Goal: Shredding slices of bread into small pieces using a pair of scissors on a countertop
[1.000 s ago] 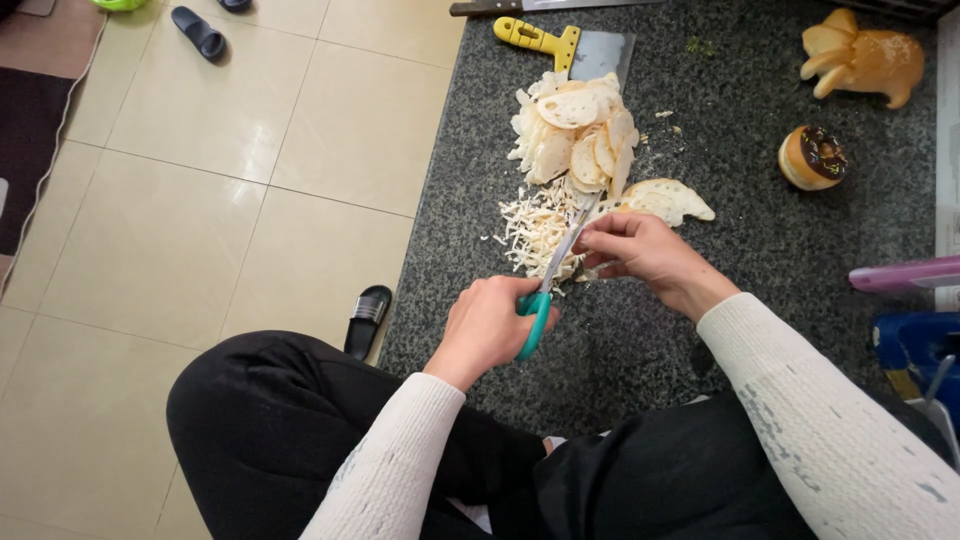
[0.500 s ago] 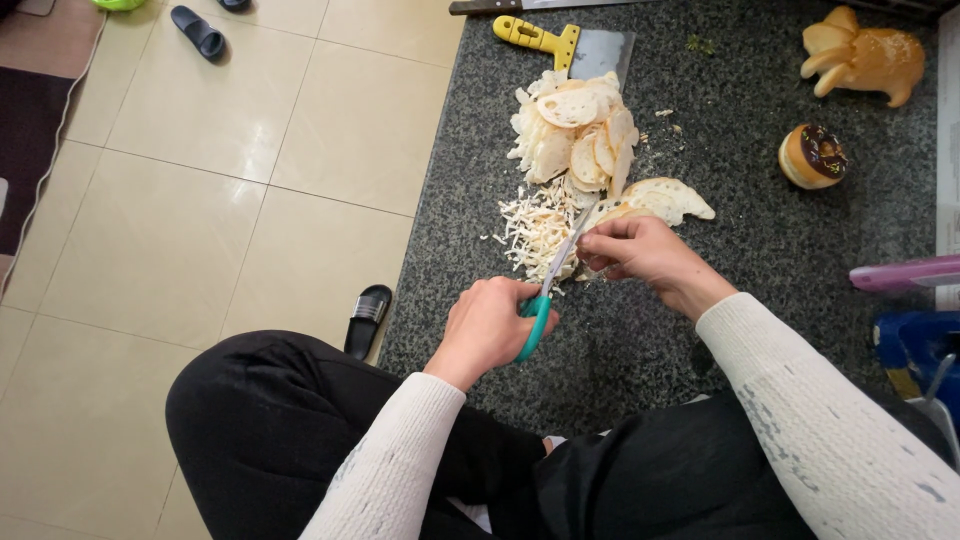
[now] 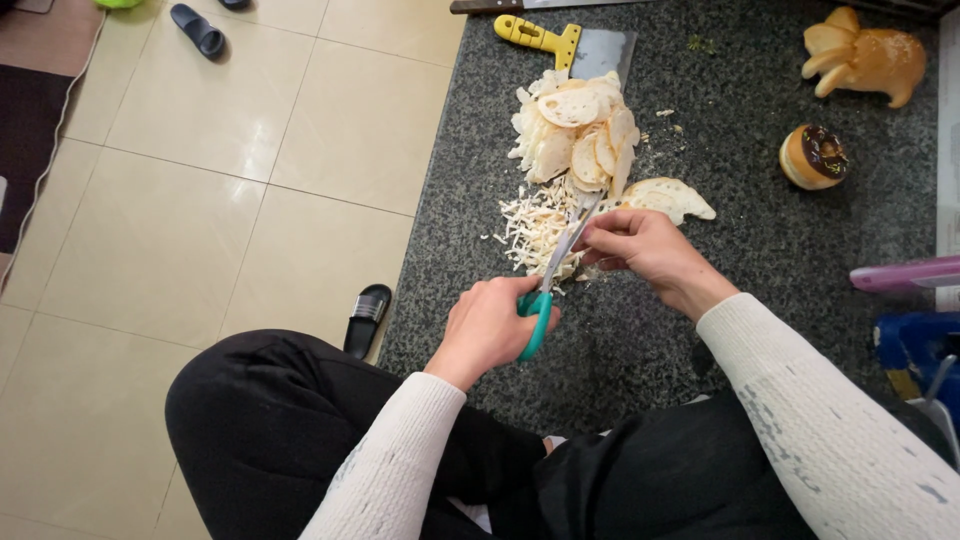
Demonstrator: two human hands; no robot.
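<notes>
the left hand [image 3: 490,325] is clenched around the teal handles of a pair of scissors [image 3: 552,270], whose blades point up and away toward the heap of pale shreds [image 3: 535,225] on the dark speckled desk [image 3: 760,230]. the right hand [image 3: 640,245] is pinched shut on a thin pale slice, mostly hidden under the fingers, and holds it right at the blades above the shreds. just beyond lies the pile of uncut slices [image 3: 580,135], with one loose slice [image 3: 670,195] beside the right hand.

to cut well here, it looks best to feed the slice into the blades a little at a time, keeping the strips narrow and even like those already lying below. the fingertips of the right hand sit very near the blades, so the grip should slide back along the slice as it shortens; that seems the main risk. keeping the scissors low over the heap would let the strips drop onto it and not scatter toward the desk edge and the tiled floor [image 3: 250,180].

a cleaver with a yellow handle [image 3: 570,42] lies past the pile, touching it or nearly so. a chocolate-topped doughnut [image 3: 812,157] and a golden animal-shaped figure [image 3: 865,60] stand well apart on the right. a black slipper [image 3: 365,318] lies on the floor by the desk.
</notes>
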